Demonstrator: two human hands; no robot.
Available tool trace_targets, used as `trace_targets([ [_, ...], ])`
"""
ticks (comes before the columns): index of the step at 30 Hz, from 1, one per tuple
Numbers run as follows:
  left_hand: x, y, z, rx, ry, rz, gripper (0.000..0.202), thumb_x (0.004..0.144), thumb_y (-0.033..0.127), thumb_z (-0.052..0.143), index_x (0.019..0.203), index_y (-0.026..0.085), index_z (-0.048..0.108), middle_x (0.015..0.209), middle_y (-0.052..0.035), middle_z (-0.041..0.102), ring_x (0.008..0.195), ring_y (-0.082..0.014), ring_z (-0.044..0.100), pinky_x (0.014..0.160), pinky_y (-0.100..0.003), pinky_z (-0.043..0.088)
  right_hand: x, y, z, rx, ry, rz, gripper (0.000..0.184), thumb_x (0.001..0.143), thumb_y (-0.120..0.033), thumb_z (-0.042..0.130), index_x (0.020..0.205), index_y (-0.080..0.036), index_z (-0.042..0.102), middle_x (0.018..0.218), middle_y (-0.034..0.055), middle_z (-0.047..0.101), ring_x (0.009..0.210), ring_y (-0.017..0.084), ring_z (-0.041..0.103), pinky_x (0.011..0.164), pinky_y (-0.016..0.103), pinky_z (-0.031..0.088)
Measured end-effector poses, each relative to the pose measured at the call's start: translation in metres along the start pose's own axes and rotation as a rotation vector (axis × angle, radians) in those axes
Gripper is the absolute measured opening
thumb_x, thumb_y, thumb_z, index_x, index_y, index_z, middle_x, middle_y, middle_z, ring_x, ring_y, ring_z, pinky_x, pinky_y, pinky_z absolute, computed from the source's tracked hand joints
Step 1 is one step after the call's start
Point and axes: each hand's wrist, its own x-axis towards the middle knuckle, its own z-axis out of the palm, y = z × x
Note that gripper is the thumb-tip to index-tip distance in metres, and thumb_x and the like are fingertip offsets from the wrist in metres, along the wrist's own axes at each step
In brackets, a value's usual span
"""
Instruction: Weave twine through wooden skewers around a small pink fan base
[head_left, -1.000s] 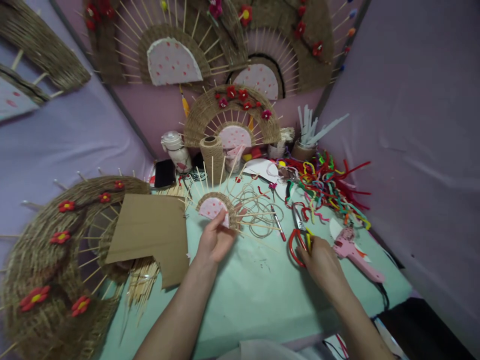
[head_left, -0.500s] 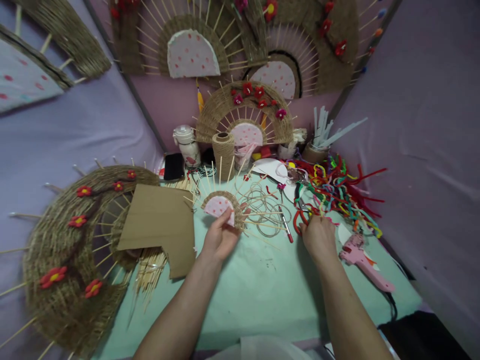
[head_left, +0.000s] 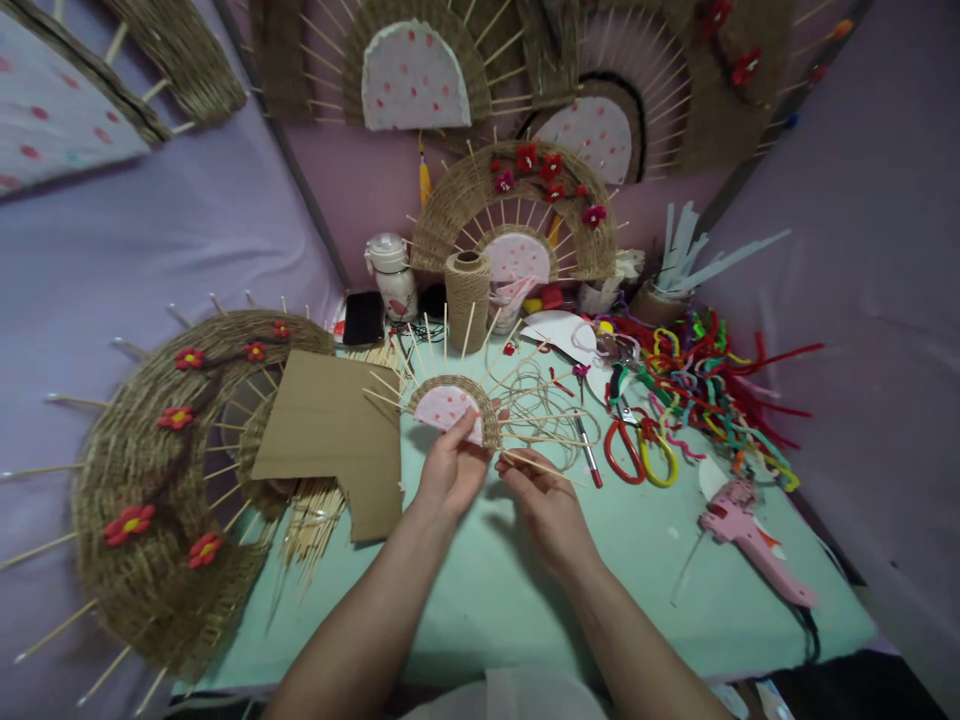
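My left hand [head_left: 457, 465] grips a small half-round fan [head_left: 454, 408] by its lower right part, thumb on the spotted white fabric centre. Woven twine borders that centre, and thin wooden sticks radiate from it. Close by on the right, my right hand [head_left: 544, 500] has its fingertips pinched together at the fan's lower right corner, beside the lowest stick. What lies between those fingertips is too small to make out. Loose twine [head_left: 536, 395] lies in loops behind the fan. Scissors [head_left: 628, 450] with one red and one yellow handle rest on the table to the right.
A pink glue gun [head_left: 757, 550] lies at right, below a heap of coloured pipe cleaners [head_left: 697, 375]. Cardboard [head_left: 330, 430] covers wooden sticks [head_left: 311, 520] at left, beside a large woven fan [head_left: 142, 470]. Behind stand a twine spool [head_left: 467, 300] and a bottle [head_left: 394, 280]. A red-capped pen [head_left: 589, 450] lies near the scissors.
My right hand has left the scissors on the table and moved left to the fan's lower corner. My left hand still holds the fan. The view has shifted slightly.
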Motion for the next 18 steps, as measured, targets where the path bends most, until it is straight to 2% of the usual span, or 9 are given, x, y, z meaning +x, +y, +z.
trace_targets([
  [4, 0.002, -0.002, -0.003, -0.017, -0.054, 0.027, 0.017, 0.081, 0.016, 0.058, 0.096, 0.011, 0.064, 0.092, -0.0105, 0.069, 0.097, -0.0231, 0.065, 0.092, -0.038, 0.048, 0.003, 0.004, 0.006, 0.014, 0.093, -0.007, 0.019, 0.07, -0.034, 0.073, 0.082, -0.02, 0.069, 0.078, 0.0002, 0.063, 0.077, 0.014, 0.056, 0.078, 0.029, 0.042],
  [10, 0.004, -0.007, -0.007, 0.008, -0.047, 0.022, 0.034, 0.077, 0.016, 0.065, 0.11, 0.014, 0.061, 0.101, -0.0107, 0.068, 0.097, -0.0223, 0.064, 0.09, -0.036, 0.048, 0.009, 0.01, 0.009, 0.024, 0.059, -0.03, 0.018, 0.071, -0.034, 0.071, 0.077, -0.018, 0.068, 0.076, 0.0004, 0.061, 0.074, 0.015, 0.053, 0.071, 0.027, 0.042],
  [14, 0.003, -0.01, -0.009, 0.028, -0.003, 0.0, 0.026, 0.078, 0.017, 0.065, 0.104, 0.014, 0.061, 0.094, -0.0078, 0.068, 0.088, -0.019, 0.064, 0.085, -0.035, 0.049, 0.013, 0.011, 0.004, 0.0, 0.074, -0.019, 0.017, 0.07, -0.034, 0.071, 0.076, -0.018, 0.066, 0.073, -0.0002, 0.061, 0.071, 0.014, 0.052, 0.069, 0.027, 0.041],
  [18, 0.003, -0.01, -0.011, 0.024, 0.057, -0.09, 0.014, 0.079, 0.019, 0.064, 0.093, 0.015, 0.061, 0.081, -0.0044, 0.067, 0.074, -0.0155, 0.062, 0.075, -0.035, 0.052, 0.016, 0.009, -0.005, -0.116, 0.116, -0.052, 0.015, 0.07, -0.032, 0.07, 0.077, -0.019, 0.067, 0.076, 0.0002, 0.063, 0.074, 0.015, 0.054, 0.073, 0.029, 0.041],
])
